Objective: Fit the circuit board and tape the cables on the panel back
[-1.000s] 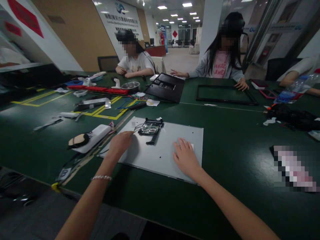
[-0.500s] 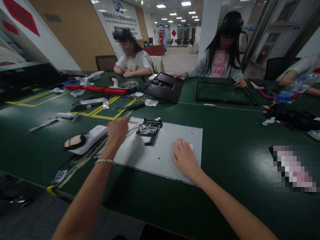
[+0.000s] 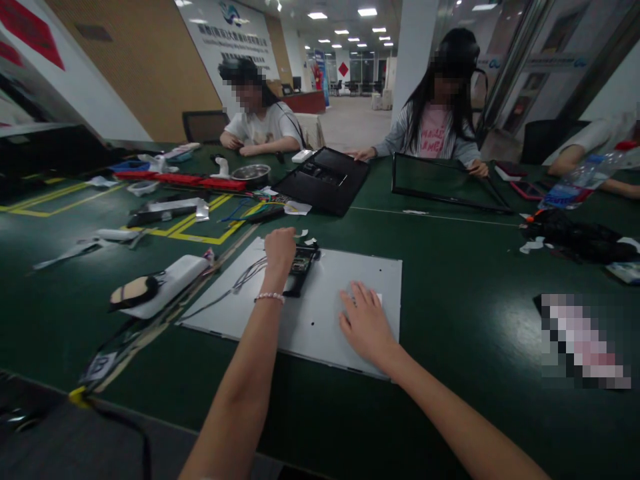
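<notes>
A grey flat metal display panel (image 3: 345,333) lies on the green table before me. My right hand (image 3: 367,320) rests on its right part, fingers spread flat over a small white patch. My left hand (image 3: 280,250) is closed like a fist at the panel's far left, beside the black-framed circuit board (image 3: 303,261) and partly in front of it. Its fingertips face away, so what they hold, if anything, is hidden. Thin grey cables (image 3: 245,277) run from near the board across the panel's left side. Small white scraps (image 3: 311,241) lie by the far edge.
A white power strip (image 3: 183,277) and cables lie left of the panel. Across the table, one co-worker touches a black back cover (image 3: 320,183) and an empty black bezel (image 3: 445,190); another person sits nearby. A bottle (image 3: 583,177) and a blurred-out phone-like object (image 3: 585,340) are at right.
My left hand has moved right from the panel's far left edge to beside the circuit board. My right hand stays flat. The far bezel's left side has tilted up slightly.
</notes>
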`<state>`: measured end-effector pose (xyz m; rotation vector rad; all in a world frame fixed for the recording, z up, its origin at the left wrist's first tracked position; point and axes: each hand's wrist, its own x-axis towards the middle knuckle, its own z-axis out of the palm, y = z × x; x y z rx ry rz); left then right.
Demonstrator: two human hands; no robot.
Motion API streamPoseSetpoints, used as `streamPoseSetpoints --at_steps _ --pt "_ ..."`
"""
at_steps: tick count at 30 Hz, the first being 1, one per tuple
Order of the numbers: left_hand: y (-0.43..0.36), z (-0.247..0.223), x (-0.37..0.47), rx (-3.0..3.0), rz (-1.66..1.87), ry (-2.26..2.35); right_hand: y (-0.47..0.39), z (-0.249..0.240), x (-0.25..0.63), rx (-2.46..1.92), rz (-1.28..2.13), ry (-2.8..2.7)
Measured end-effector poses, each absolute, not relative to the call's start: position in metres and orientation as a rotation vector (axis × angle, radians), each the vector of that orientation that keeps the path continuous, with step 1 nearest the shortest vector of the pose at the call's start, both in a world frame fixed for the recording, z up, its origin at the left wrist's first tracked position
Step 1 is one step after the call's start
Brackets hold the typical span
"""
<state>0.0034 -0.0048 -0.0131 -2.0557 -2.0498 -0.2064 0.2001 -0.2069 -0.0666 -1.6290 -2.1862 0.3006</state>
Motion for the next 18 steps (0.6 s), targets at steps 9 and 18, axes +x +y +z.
streamPoseSetpoints --at_steps 9,18 --pt "0.001 -0.015 0.002 -2.178 -0.127 -2.011 -0.206 -0.069 0.199 -1.620 0.306 -2.170" --pt "-0.002 0.004 -0.006 -2.152 -0.238 -2.138 -0.209 -0.065 0.199 -1.625 0.326 -2.188"
